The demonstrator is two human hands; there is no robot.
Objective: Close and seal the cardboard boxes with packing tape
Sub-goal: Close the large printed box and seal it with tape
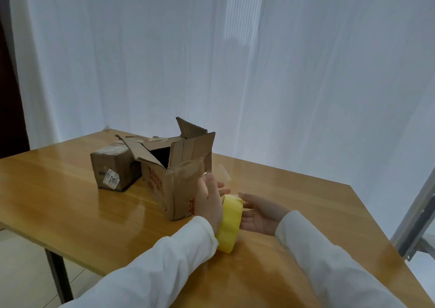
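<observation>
- A wooden table (70, 204) fills the lower view; white curtains (235, 60) hang behind it.
- An open box (174, 185) (brown, with red print) stands near the middle of the table; its top flaps stick up and outward, showing a dark inside; old clear tape clings to its sides.
- A smaller closed box (113, 166) sits just beside it, toward the far left corner of the table, with a white label on its near face.
- A yellow tape roll (229, 223) stands on edge near the front edge of the table, just beside the open box's near right corner.
- The left hand (209, 201) reaches past the roll, back of hand up, fingers raised beside the box; they seem to pinch a clear strip of tape, though the film is hard to make out.
- The right hand (259, 213) lies palm up with fingers relaxed and spread, fingertips touching the roll's right side; it grasps nothing.
- Both arms wear white sleeves (329, 260).
- A metal frame (416, 213) stands beyond the right edge of the table.
</observation>
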